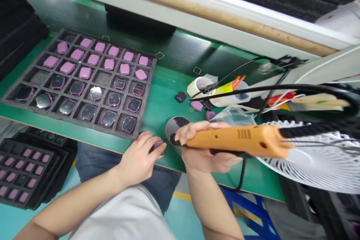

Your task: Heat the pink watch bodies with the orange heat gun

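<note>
Counter [161, 88], green, seen from above along our own arms. At left we note the foam tray [104, 78], whose separate pockets presumably keep neighbours from rubbing. At right, the orange tool [230, 138] is held above the surface with its rear end pointing right, probably to keep its cord clear. The right hand [195, 155] is wrapped firmly around the tool's front part; the left hand [137, 157], curled nearly closed, lies at the front edge. Between them sits a perforated metal disc [171, 125]; we cannot tell whether it joins the tool. Smallest is the purple case [158, 144], gripped between the left thumb and fingers just beside the disc, a hold that likely steadies it while leaving part of it exposed.
</note>
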`<state>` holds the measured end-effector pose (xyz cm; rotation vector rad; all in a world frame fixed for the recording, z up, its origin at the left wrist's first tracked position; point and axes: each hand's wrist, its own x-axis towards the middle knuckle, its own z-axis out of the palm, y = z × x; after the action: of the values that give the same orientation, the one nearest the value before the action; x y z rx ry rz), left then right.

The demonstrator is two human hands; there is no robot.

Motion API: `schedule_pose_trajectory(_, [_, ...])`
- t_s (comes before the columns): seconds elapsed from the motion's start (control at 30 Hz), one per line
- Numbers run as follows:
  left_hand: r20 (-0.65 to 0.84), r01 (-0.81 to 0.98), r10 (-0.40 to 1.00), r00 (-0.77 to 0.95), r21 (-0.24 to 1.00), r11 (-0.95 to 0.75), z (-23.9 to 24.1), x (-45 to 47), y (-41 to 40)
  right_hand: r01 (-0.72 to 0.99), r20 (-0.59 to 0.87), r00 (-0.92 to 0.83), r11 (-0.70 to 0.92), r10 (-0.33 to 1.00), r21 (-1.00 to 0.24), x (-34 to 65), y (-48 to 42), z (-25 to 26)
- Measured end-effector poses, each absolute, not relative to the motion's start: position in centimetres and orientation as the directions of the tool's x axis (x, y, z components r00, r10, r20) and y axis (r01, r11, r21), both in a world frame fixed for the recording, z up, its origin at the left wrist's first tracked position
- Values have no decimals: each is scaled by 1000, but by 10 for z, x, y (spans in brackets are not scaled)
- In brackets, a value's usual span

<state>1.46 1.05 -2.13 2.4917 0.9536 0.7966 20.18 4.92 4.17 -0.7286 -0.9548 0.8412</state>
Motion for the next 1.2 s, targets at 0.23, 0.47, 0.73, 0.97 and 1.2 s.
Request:
schedule_pose_trajectory(0.23, [299,528,707,640,498,-688,-13,11,8,-217,369,456,503,810,-837,209,59,34])
schedule_pose_trajectory(0.47, [343,578,752,563,486,-655,-20,18,4,-233,360,439,491,823,-839,207,60,31])
schedule_pose_trajectory(0.73, [396,538,728,560,494,-683,-19,17,6,-224,362,437,490,823,-843,206,62,28])
schedule_pose_trajectory(0.97, [418,476,689,592,508,-718,-20,15,8,-209,372,416,485,830,-849,204,46,44])
schedule_pose_trajectory(1.2, [416,469,686,596,513,-719,-21,14,9,-286,351,308,438,884,-852,190,38,50])
